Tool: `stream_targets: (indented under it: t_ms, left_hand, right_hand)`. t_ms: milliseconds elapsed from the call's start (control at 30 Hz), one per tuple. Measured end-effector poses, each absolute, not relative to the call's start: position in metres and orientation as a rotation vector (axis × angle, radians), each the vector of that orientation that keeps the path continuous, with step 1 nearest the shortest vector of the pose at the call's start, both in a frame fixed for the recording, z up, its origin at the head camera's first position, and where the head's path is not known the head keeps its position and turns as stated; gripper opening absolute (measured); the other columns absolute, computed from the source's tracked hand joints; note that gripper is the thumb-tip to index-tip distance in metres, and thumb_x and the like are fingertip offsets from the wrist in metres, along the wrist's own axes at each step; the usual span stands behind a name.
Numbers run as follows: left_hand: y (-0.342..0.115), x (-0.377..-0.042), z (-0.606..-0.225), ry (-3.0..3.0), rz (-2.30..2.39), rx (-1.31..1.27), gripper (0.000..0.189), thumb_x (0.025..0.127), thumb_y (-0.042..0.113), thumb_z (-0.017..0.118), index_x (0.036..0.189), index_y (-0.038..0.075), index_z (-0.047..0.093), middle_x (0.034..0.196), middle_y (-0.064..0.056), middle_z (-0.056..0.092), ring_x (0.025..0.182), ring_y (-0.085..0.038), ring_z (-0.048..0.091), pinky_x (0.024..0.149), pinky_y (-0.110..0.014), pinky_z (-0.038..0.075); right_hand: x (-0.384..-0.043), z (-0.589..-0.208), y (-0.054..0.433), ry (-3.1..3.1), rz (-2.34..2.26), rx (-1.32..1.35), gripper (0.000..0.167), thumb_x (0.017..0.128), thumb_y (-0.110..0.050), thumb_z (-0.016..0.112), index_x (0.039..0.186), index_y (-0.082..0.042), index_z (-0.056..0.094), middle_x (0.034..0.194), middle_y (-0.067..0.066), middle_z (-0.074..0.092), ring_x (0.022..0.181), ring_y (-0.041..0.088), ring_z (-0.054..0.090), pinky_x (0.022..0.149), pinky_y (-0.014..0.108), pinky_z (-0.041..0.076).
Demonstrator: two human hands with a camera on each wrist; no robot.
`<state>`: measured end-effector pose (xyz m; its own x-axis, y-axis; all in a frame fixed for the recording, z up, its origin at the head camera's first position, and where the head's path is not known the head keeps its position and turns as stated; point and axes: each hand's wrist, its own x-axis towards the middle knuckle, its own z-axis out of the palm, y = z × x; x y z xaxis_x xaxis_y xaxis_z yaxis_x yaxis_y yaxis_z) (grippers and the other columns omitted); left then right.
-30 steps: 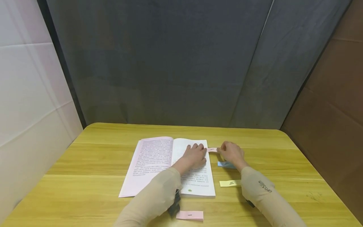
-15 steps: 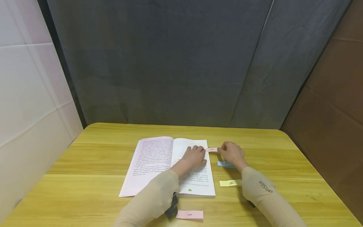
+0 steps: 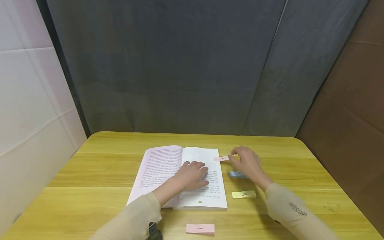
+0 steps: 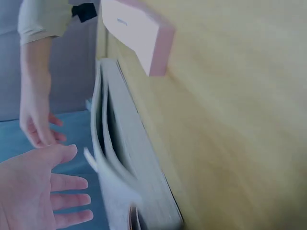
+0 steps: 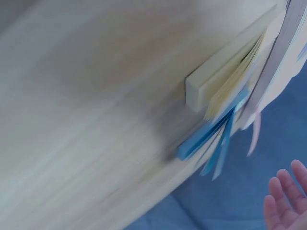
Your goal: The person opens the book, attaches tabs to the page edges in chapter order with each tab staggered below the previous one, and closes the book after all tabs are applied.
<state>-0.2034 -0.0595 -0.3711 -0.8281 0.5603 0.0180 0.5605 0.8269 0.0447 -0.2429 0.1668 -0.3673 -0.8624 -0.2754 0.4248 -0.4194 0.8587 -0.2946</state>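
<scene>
An open book lies on the wooden table, printed text on both pages. My left hand, fingers spread, is over its right page; in the left wrist view this hand looks lifted off the paper. A pink sticky tab with a short black mark sticks out past the page's right edge. Beside its outer end is my right hand. In the right wrist view the fingers are loosely extended, apart from the pink tab, holding nothing.
A blue sticky-note pad lies below the right hand, partly covered by it. Nearer me is a yellow pad. A pink pad sits at the front, below the book. A dark curtain hangs behind the table.
My left hand has slid left and towards me, away from the tab. The right hand has let go of the pink tab, which stays on the page edge.
</scene>
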Motion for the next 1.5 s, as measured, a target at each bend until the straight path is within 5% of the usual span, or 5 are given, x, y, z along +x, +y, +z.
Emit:
stream_targets:
  t_ms: [233, 567, 767, 1500]
  left_hand:
    - [-0.096, -0.171, -0.365, -2.844, -0.124, -0.975, 0.049, 0.081, 0.045, 0.054, 0.116, 0.011, 0.056, 0.117, -0.006, 0.052, 0.107, -0.023, 0.047, 0.085, -0.044, 0.037]
    - [-0.113, -0.147, -0.371, -2.704, -0.116, -1.025, 0.048, 0.073, 0.049, 0.062, 0.103, 0.012, 0.06, 0.097, 0.0, 0.055, 0.086, -0.016, 0.05, 0.065, -0.032, 0.043]
    - [-0.109, -0.143, -0.377, -2.687, -0.085, -1.064, 0.049, 0.07, 0.052, 0.063, 0.098, 0.013, 0.06, 0.089, 0.002, 0.053, 0.077, -0.013, 0.048, 0.056, -0.026, 0.041]
    - [-0.111, -0.145, -0.389, -2.689, -0.164, -1.067, 0.043, 0.066, 0.043, 0.069, 0.094, 0.013, 0.059, 0.088, 0.003, 0.051, 0.073, -0.012, 0.046, 0.05, -0.02, 0.038]
  right_hand:
    - [-0.217, -0.37, 0.162, -2.499, 0.354, 0.814, 0.014, 0.077, -0.026, 0.062, 0.083, -0.014, 0.064, 0.083, -0.002, 0.061, 0.071, 0.015, 0.055, 0.042, 0.021, 0.037]
    - [-0.191, -0.377, 0.154, -2.278, 0.213, 1.194, 0.021, 0.072, -0.031, 0.066, 0.083, -0.013, 0.063, 0.081, -0.003, 0.058, 0.075, 0.014, 0.053, 0.061, 0.029, 0.046]
    - [-0.177, -0.381, 0.153, -2.307, 0.164, 1.335, 0.027, 0.073, -0.038, 0.066, 0.084, -0.014, 0.064, 0.082, -0.007, 0.057, 0.076, 0.01, 0.052, 0.06, 0.027, 0.045]
    - [-0.168, -0.399, 0.156, -2.431, 0.144, 1.401, 0.036, 0.071, -0.051, 0.063, 0.087, -0.019, 0.062, 0.085, -0.009, 0.056, 0.078, 0.008, 0.049, 0.058, 0.025, 0.042]
